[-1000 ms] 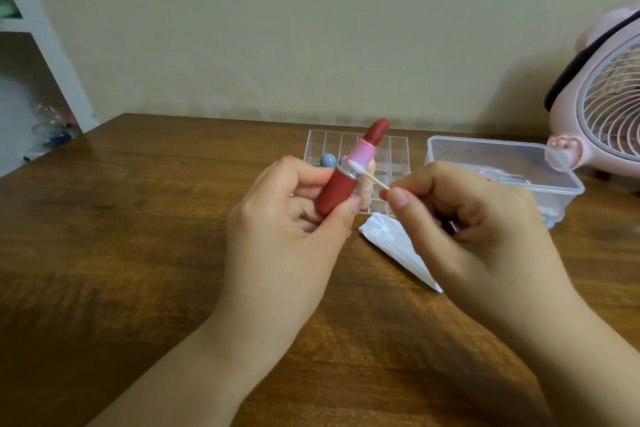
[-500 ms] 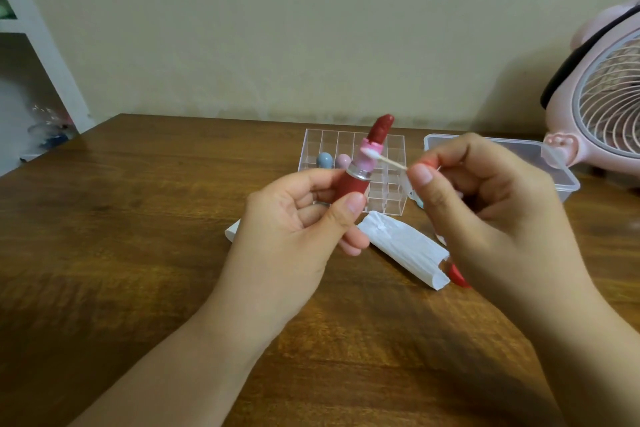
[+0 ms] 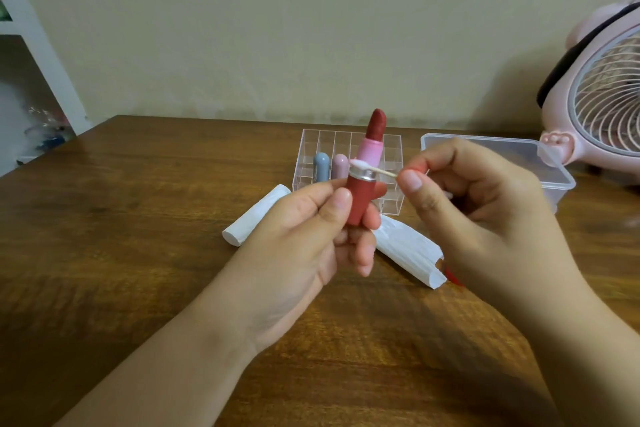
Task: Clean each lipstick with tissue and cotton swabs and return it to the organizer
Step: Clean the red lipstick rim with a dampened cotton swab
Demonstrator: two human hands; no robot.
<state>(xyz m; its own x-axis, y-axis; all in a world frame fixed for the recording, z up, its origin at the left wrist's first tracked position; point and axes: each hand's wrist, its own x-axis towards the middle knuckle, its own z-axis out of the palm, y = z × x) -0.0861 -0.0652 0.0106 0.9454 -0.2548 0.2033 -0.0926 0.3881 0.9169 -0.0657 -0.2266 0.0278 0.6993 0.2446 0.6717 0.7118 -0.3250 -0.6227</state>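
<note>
I've got the left hand (image 3: 311,236) gripping the lipstick (image 3: 367,177) upright, right hand (image 3: 485,211) pinching the cotton swab (image 3: 372,170) against its silver collar, probably touching; next, work round the rim.

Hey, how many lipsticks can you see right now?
3. An open red lipstick held upright in the left hand; a blue-capped one and a pink-capped one standing in the clear organizer. Hands may hide others.
</note>
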